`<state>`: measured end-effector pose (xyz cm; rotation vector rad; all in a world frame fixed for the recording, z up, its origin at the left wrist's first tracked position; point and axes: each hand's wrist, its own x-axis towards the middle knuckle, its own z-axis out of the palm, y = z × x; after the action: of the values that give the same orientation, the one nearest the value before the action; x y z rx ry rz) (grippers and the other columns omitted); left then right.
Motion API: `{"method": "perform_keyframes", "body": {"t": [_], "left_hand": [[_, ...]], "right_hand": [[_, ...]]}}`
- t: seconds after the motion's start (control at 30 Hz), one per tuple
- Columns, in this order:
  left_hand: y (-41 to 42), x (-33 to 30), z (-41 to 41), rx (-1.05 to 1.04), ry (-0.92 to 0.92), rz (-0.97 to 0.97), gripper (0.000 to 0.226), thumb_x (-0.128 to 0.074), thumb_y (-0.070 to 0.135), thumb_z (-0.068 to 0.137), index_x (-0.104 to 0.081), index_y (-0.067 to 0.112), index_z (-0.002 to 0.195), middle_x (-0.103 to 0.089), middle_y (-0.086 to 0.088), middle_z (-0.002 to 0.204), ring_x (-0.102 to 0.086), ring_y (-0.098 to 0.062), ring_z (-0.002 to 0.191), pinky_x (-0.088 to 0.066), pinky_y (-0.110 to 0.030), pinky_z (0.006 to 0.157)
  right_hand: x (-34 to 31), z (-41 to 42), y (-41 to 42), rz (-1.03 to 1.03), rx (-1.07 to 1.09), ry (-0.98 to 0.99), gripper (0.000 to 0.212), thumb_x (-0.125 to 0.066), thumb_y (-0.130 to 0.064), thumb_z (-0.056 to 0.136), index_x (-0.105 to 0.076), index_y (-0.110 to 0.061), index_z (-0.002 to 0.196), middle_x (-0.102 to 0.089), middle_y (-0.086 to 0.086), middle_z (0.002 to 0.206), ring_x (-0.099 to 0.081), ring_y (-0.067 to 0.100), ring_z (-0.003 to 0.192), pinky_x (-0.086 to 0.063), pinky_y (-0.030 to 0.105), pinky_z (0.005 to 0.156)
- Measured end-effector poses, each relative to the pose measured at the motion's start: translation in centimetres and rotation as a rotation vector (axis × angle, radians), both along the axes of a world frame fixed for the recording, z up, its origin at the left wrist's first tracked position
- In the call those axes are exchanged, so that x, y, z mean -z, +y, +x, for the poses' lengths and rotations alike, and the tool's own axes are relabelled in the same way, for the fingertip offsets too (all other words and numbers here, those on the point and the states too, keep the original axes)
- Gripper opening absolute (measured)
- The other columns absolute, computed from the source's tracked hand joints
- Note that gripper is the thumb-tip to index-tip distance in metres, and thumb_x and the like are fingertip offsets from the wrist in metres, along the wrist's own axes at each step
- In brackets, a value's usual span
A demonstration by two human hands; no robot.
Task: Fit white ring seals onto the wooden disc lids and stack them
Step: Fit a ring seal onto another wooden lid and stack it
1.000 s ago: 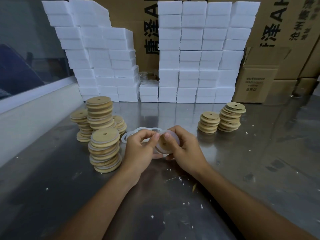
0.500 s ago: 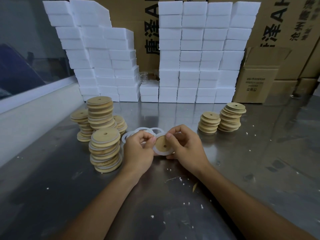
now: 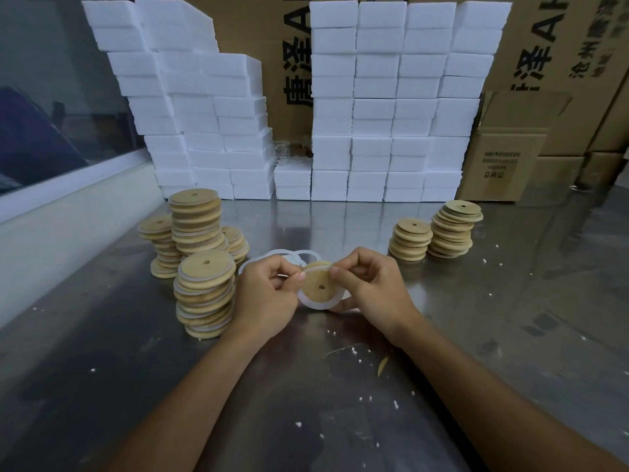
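Observation:
A wooden disc lid (image 3: 318, 286) with a small centre hole is held tilted above the metal table, a white ring seal (image 3: 308, 303) hanging loose around its lower edge. My left hand (image 3: 267, 292) pinches the lid's left rim. My right hand (image 3: 371, 284) pinches the upper right rim and supports the lid from behind. Loose white rings (image 3: 289, 257) lie on the table just behind my hands. Stacks of lids with white seals (image 3: 204, 294) stand to the left, and taller ones (image 3: 195, 223) behind them. Two stacks of bare lids (image 3: 410, 238) (image 3: 454, 228) stand at the right.
White foam blocks (image 3: 391, 107) are piled in walls along the back, with cardboard boxes (image 3: 507, 158) behind and to the right. A low white ledge (image 3: 68, 212) borders the steel table (image 3: 510, 318) on the left. Foam crumbs and a wood sliver (image 3: 383, 364) litter the surface.
The lid has been turned in my hands so its face with the centre hole shows, and the white ring has slipped lower around it. My hands stayed in place.

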<state>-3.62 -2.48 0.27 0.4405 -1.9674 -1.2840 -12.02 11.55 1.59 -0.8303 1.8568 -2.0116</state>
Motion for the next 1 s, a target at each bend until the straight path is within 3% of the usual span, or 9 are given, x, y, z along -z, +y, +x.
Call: {"method": "perform_keyframes", "body": {"t": [0.13,0.23,0.33,0.47,0.57,0.7,0.87,1.0], "left_hand": [[-0.21,-0.24,0.20,0.022,-0.039,0.008,0.030,-0.070,-0.002,0.084,-0.063,0.018,0.062,-0.071,0.007,0.069,-0.072,-0.016,0.067,-0.060,-0.031,0.066],[-0.29,-0.35,0.25,0.003,-0.071,-0.059,0.032,-0.070,0.001,0.084,-0.061,0.021,0.061,-0.070,0.009,0.068,-0.072,-0.022,0.068,-0.059,-0.042,0.070],[-0.42,-0.33,0.33,-0.002,-0.078,-0.096,0.034,-0.071,0.003,0.084,-0.060,0.024,0.059,-0.070,0.009,0.068,-0.072,-0.020,0.067,-0.060,-0.045,0.071],[-0.54,-0.07,0.28,-0.013,-0.072,-0.109,0.034,-0.072,0.005,0.083,-0.060,0.026,0.058,-0.070,0.012,0.067,-0.071,-0.013,0.063,-0.059,-0.046,0.070],[-0.55,0.21,0.18,-0.012,-0.070,-0.092,0.032,-0.072,0.008,0.083,-0.060,0.026,0.059,-0.071,0.007,0.067,-0.072,-0.016,0.065,-0.059,-0.049,0.070],[-0.24,0.03,0.21,-0.011,-0.004,-0.217,0.027,-0.073,0.006,0.080,-0.064,0.027,0.067,-0.070,0.013,0.071,-0.070,-0.006,0.071,-0.059,-0.038,0.071],[0.35,-0.39,0.15,0.073,0.060,-0.253,0.026,-0.073,0.004,0.081,-0.066,0.028,0.072,-0.071,0.009,0.077,-0.069,-0.005,0.075,-0.052,-0.015,0.068],[0.25,-0.45,0.24,0.034,0.057,-0.213,0.037,-0.072,-0.001,0.080,-0.062,0.033,0.067,-0.070,0.009,0.073,-0.068,-0.007,0.070,-0.049,-0.012,0.065]], "right_hand": [[-0.31,-0.32,0.49,0.052,-0.027,0.008,0.011,-0.067,-0.002,0.090,-0.061,0.001,0.081,-0.073,0.020,0.082,-0.072,0.030,0.079,-0.062,0.050,0.064],[-0.22,-0.41,0.57,0.050,-0.041,0.003,0.011,-0.069,-0.003,0.089,-0.062,0.001,0.081,-0.074,0.015,0.078,-0.073,0.026,0.077,-0.062,0.043,0.059],[-0.09,-0.49,0.71,0.024,-0.066,-0.049,0.014,-0.070,-0.003,0.088,-0.060,0.003,0.080,-0.073,0.011,0.073,-0.073,0.022,0.075,-0.059,0.034,0.056],[-0.07,-0.68,1.05,0.017,-0.119,-0.077,0.014,-0.070,-0.003,0.088,-0.060,0.004,0.081,-0.073,0.015,0.077,-0.074,0.023,0.078,-0.062,0.037,0.061],[0.03,-0.62,1.00,0.026,-0.104,-0.044,0.012,-0.070,-0.002,0.088,-0.060,0.002,0.081,-0.074,0.014,0.078,-0.074,0.023,0.079,-0.063,0.040,0.064],[0.08,-0.68,0.80,0.069,-0.036,0.110,0.011,-0.071,-0.001,0.087,-0.062,-0.001,0.080,-0.075,0.015,0.082,-0.074,0.027,0.079,-0.063,0.044,0.065],[0.28,-0.57,0.56,0.132,-0.025,0.303,0.015,-0.074,-0.005,0.085,-0.065,-0.014,0.076,-0.075,0.009,0.081,-0.074,0.022,0.080,-0.062,0.045,0.069],[0.36,-0.51,0.52,0.099,-0.034,0.265,0.012,-0.072,-0.003,0.086,-0.067,-0.011,0.079,-0.074,0.013,0.081,-0.073,0.028,0.078,-0.061,0.051,0.068]]}}
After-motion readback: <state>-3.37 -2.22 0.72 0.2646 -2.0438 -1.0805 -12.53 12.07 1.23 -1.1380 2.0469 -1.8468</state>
